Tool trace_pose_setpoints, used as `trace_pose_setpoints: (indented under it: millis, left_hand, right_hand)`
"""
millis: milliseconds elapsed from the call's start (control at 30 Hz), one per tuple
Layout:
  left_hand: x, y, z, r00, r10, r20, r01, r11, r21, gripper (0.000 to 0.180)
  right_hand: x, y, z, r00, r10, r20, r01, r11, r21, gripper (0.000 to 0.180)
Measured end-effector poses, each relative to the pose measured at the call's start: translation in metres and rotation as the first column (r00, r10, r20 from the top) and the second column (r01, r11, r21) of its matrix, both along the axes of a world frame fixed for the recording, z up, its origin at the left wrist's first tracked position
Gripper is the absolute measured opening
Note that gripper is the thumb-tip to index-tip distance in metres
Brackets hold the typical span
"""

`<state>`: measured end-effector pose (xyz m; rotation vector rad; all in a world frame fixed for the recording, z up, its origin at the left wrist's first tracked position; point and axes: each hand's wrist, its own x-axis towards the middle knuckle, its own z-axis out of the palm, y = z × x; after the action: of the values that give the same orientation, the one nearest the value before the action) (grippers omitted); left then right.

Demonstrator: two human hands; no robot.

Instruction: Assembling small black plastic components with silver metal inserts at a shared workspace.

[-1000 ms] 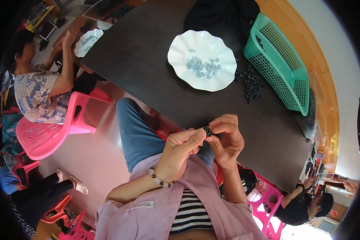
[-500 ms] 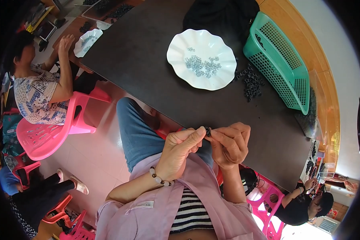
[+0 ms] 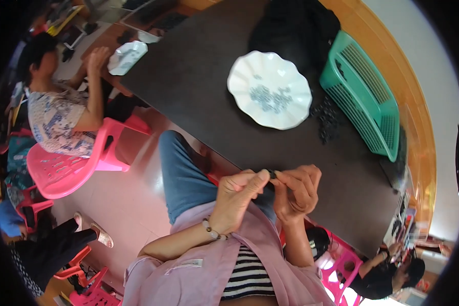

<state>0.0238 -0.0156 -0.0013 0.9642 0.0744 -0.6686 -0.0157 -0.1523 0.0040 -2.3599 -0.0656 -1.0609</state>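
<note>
A small black piece [image 3: 272, 174] is pinched between the fingertips of both hands near the table's front edge. My left hand [image 3: 237, 196] grips it from the left with thumb and forefinger, while my right hand [image 3: 297, 193] holds its right side, fingers curled. It looked ring-like a moment ago; now it is partly hidden and blurred. Beyond my hands stands a white scalloped plate [image 3: 289, 116] carrying many tiny pale translucent pieces [image 3: 269, 98]. Just right of the plate, a loose heap of small black pieces [image 3: 328, 122] lies on the dark table [image 3: 194, 97].
A green perforated basket [image 3: 348, 113] stands at the right, past the black heap. Black fabric [image 3: 293, 33] lies at the back. A seated person [image 3: 61, 117] works at left by a white dish [image 3: 118, 65] and pink chair [image 3: 61, 178]; another person [image 3: 380, 278] sits lower right.
The whole view has shifted, so the table, plate and basket appear slightly lower and to the right. Both hands still hold the black piece, which has turned slightly between the fingertips.
</note>
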Motion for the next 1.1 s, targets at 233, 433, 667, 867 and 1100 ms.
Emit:
trace_pose_setpoints:
  millis: [233, 433, 667, 867, 1100]
  left_hand:
    - [0.005, 0.0, -0.004, 0.993, -0.112, -0.036, 0.108, 0.99, -0.094, 0.033]
    - [0.011, 0.008, 0.002, 0.974, -0.224, -0.015, 0.22, 0.966, -0.135, 0.034]
    - [0.017, 0.01, 0.001, 0.962, -0.261, 0.086, 0.271, 0.951, -0.146, 0.028]
    - [0.016, 0.015, 0.005, 0.957, -0.271, 0.098, 0.283, 0.948, -0.143, 0.028]
    - [0.012, 0.014, -0.001, 0.97, -0.235, 0.065, 0.242, 0.958, -0.154, 0.031]
  right_hand:
    - [0.002, -0.002, 0.007, 0.998, 0.027, -0.062, -0.022, 0.997, 0.07, 0.02]
    - [0.014, -0.007, 0.016, 0.908, 0.375, -0.187, -0.278, 0.873, 0.401, 0.048]
    - [0.012, -0.008, 0.021, 0.811, 0.54, -0.227, -0.295, 0.711, 0.638, 0.043]
    - [0.013, -0.006, 0.023, 0.8, 0.556, -0.227, -0.321, 0.715, 0.621, 0.043]
    - [0.013, 0.001, 0.024, 0.796, 0.568, -0.209, -0.325, 0.692, 0.644, 0.045]
